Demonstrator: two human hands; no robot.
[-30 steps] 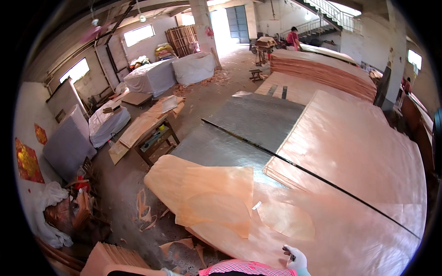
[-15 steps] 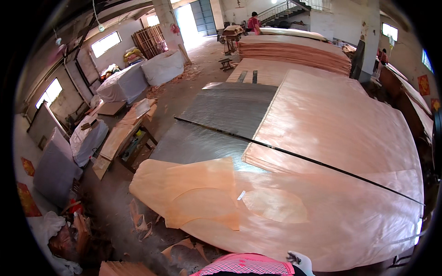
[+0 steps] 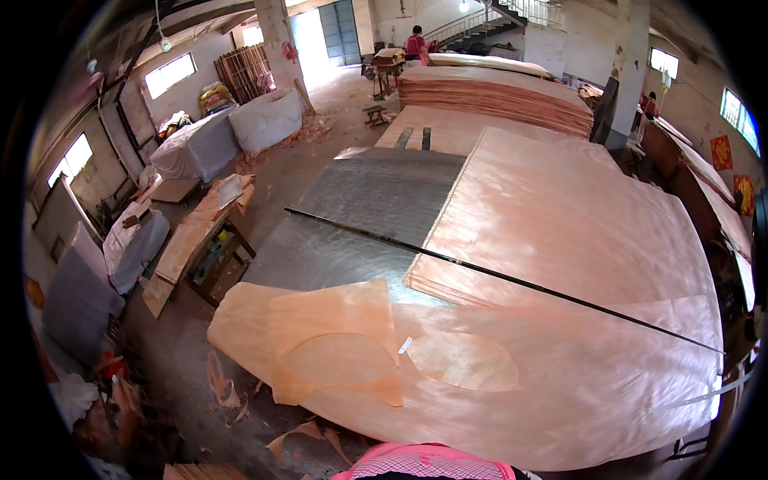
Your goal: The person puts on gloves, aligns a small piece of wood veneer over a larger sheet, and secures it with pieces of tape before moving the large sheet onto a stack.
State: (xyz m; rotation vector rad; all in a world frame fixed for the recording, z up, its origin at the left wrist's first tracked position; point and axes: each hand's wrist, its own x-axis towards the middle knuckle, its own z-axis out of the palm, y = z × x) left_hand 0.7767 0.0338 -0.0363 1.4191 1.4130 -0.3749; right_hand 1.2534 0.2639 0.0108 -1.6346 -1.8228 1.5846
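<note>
In front of me a large pale wood veneer sheet (image 3: pixel 592 384) spreads over the work surface. On its left part lies a more orange veneer piece (image 3: pixel 332 320) with curved cut lines. Beside that, an oval veneer patch (image 3: pixel 468 362) lies flat, a small white strip (image 3: pixel 406 346) at its left edge. A long dark straightedge (image 3: pixel 512 278) crosses the sheets diagonally. Only a sliver of my right hand (image 3: pixel 530 475), white-gloved, shows at the lower edge; its fingers are hidden. My left hand is out of the picture.
A layered veneer stack (image 3: pixel 560 184) lies beyond, next to a grey shiny surface (image 3: pixel 360 192). A taller stack (image 3: pixel 496 96) stands farther back. Left are a low bench (image 3: pixel 188 248) and covered bundles (image 3: pixel 196 148). Veneer scraps (image 3: pixel 308 432) litter the floor. Two people stand far off.
My right hand has drawn down almost out of the picture. The whole scene has shifted slightly left in view; the veneer pieces and straightedge keep their places relative to one another.
</note>
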